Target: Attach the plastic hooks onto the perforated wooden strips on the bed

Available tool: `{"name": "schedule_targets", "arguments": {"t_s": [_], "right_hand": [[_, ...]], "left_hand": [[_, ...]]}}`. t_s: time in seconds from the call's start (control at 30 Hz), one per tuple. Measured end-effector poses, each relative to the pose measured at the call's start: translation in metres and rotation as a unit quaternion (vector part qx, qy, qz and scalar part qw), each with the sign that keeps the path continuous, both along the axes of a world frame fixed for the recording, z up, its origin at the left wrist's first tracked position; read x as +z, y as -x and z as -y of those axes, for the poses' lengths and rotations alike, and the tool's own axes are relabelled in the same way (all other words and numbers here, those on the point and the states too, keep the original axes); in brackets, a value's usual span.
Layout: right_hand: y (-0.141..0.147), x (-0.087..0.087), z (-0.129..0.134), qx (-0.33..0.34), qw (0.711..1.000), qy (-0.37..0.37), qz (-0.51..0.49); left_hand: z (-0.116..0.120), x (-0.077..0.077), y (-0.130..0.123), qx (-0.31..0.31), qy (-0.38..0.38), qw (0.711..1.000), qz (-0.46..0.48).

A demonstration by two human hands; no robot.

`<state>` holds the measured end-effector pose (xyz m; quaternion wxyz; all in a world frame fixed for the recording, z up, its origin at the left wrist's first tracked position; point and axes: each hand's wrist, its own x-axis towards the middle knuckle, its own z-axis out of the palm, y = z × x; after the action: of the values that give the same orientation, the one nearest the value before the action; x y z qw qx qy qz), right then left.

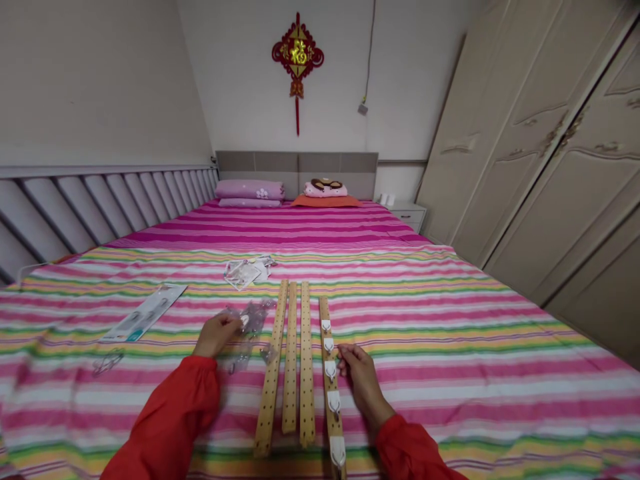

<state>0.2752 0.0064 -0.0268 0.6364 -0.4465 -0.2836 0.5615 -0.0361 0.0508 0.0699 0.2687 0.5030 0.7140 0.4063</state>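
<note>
My left hand [216, 335] is closed, its thumb and fingertips pinching a small white hook [245, 321] above clear plastic packaging [255, 321]. On the right, my right hand [361, 379] has its fingers drawn together beside a wooden strip [324, 308] with rows of holes. What they hold, if anything, is too small to make out. Several white hooks with metal loops sit along that strip; the second from the far end, a white adhesive hook [329, 345], is nearest my right fingertips. Three bare perforated wooden strips [291, 353] lie side by side between my hands.
Everything lies on a bed with a striped sheet [430, 320]. A flat package of hooks [145, 313] and a wire-like bundle [108, 361] are at left. Torn wrappers [249, 271] lie farther up. A slatted rail [100, 200] borders the left; wardrobes [500, 147] stand at right.
</note>
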Motion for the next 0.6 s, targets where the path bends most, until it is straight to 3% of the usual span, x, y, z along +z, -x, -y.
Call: {"name": "schedule_targets", "arguments": {"t_s": [0.07, 0.13, 0.27, 0.43, 0.6], "right_hand": [[-0.001, 0.002, -0.001, -0.003, 1.000, 0.007, -0.011], [-0.001, 0.007, -0.002, -0.009, 1.000, 0.017, -0.013], [-0.001, 0.027, -0.006, -0.006, 1.000, 0.011, 0.018], [0.009, 0.068, -0.005, 0.059, 0.989, -0.082, 0.111], [0.029, 0.088, -0.003, 0.040, 0.944, -0.205, 0.256]], "left_hand": [[0.002, 0.006, -0.006, 0.024, -0.006, 0.987, 0.158], [0.006, 0.012, -0.017, 0.040, -0.012, 0.955, 0.295], [0.013, 0.019, -0.050, -0.002, 0.003, 0.889, 0.458], [0.022, 0.020, -0.100, -0.047, 0.068, 0.842, 0.533], [0.029, 0.014, -0.145, -0.086, 0.061, 0.862, 0.496]]}}
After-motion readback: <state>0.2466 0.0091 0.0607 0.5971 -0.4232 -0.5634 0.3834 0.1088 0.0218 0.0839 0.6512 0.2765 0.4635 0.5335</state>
